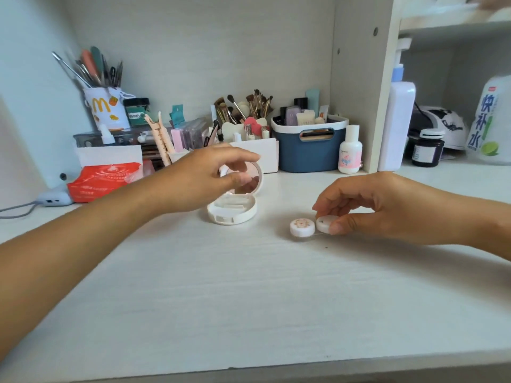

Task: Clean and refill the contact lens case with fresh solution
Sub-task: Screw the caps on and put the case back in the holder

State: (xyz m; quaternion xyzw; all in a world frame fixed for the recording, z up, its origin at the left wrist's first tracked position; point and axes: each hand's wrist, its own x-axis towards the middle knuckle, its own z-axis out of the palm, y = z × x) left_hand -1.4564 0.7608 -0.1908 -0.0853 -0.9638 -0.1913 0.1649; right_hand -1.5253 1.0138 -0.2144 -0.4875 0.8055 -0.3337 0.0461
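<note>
A small two-well contact lens case (302, 228) with white round caps lies on the white desk, right of centre. My right hand (387, 205) pinches its right cap (325, 223) between thumb and fingers. A round cream box (232, 211) stands open just left of it, its mirrored lid (249, 178) upright. My left hand (210, 178) hovers in front of that lid, fingers apart and touching or nearly touching its rim. A small white and pink solution bottle (349, 150) stands at the back by the shelf divider.
Along the back wall stand a blue basket (309, 150), brush holders (249, 111), a printed cup of tools (106, 109) and a red tissue pack (102, 178). A cable lies at the far left. The shelf compartment on the right holds bottles and a jar (427, 147).
</note>
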